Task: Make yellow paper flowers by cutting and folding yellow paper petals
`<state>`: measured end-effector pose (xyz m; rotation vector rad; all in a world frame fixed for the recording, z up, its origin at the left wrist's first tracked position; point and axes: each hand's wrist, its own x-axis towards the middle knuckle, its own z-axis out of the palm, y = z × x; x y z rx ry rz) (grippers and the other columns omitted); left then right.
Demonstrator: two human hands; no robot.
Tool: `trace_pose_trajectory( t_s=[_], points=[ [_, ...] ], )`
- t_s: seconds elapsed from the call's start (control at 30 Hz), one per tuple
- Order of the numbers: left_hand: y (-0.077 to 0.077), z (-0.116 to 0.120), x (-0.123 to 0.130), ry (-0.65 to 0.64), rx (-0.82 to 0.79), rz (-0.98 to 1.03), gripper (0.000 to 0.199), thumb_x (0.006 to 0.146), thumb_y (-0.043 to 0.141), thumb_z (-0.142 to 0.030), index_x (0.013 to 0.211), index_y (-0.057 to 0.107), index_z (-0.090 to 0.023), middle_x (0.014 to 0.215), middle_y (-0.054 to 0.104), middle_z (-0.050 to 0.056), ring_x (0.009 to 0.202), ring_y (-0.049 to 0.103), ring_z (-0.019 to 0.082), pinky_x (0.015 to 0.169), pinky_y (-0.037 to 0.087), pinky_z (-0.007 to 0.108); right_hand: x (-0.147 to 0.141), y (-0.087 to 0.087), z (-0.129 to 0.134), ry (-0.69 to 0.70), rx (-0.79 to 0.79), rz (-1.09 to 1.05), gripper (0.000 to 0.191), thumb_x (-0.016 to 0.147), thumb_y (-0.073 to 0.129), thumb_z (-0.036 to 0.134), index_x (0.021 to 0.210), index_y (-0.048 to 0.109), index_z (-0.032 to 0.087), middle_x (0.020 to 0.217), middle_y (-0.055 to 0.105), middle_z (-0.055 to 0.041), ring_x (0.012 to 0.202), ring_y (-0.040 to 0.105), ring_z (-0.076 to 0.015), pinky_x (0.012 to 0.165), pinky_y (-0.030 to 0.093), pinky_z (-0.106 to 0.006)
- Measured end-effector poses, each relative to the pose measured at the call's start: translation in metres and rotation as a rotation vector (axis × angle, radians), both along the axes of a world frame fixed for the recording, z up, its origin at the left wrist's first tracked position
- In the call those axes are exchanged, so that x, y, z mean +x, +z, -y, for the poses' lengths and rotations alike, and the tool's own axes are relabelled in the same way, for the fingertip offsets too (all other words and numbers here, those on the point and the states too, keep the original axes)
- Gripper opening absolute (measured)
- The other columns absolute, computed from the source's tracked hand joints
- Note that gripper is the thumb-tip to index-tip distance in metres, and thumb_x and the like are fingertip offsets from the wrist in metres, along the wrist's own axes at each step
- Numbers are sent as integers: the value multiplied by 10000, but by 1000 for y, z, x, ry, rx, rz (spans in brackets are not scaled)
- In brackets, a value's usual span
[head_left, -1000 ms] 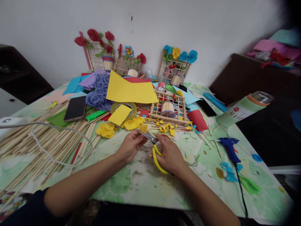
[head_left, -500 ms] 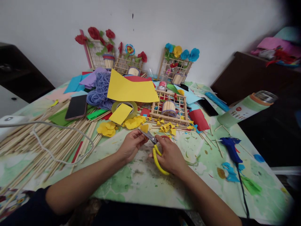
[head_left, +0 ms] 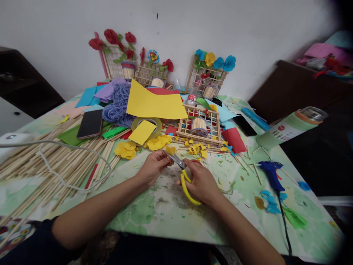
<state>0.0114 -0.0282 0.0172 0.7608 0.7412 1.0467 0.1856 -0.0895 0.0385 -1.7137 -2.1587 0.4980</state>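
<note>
My right hand is wrapped round the yellow handles of a pair of scissors, whose blades point up and left. At the blades is a small yellow paper piece, pinched by my left hand; the fingers partly hide its lower edge. Just beyond my left hand lie yellow paper flowers and a yellow paper square. Yellow scraps are scattered past the scissor tips.
Wooden sticks and a white cable cover the left side. A stick lattice, yellow sheet and purple yarn lie farther back. At right are a green bottle, a phone and a blue glue gun.
The view has shifted very slightly. Both hands keep their holds, and the scissor blades look a little closer together at the yellow piece.
</note>
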Motion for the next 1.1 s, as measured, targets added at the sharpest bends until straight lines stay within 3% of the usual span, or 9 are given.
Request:
trace_pose_trajectory(
  t_s=[0.27, 0.63, 1.1],
  points=[
    [-1, -8, -7, -66, 96, -117, 226, 595, 799, -274, 719, 694, -117, 650, 645, 37, 606, 562, 116, 606, 443, 216, 2, 1, 0, 17, -22, -12, 533, 776, 592, 449, 1233, 485, 197, 936, 611, -82, 732, 538, -179, 638, 381, -262],
    [4, -19, -15, -157, 230, -251, 145, 614, 762, -250, 678, 703, -134, 600, 636, 31, 562, 549, 122, 563, 440, 211, 3, 5, 0, 26, -77, -71, 440, 781, 600, 393, 1176, 522, 217, 889, 613, -51, 679, 527, -152, 595, 345, -232],
    [10, -28, -22, -307, 284, -307, 83, 638, 731, -210, 605, 694, -143, 568, 624, 31, 534, 531, 117, 528, 425, 192, 8, 7, 1, 67, -98, -58, 359, 794, 576, 403, 1107, 562, 227, 790, 610, -16, 635, 513, -138, 555, 296, -224]
  ],
)
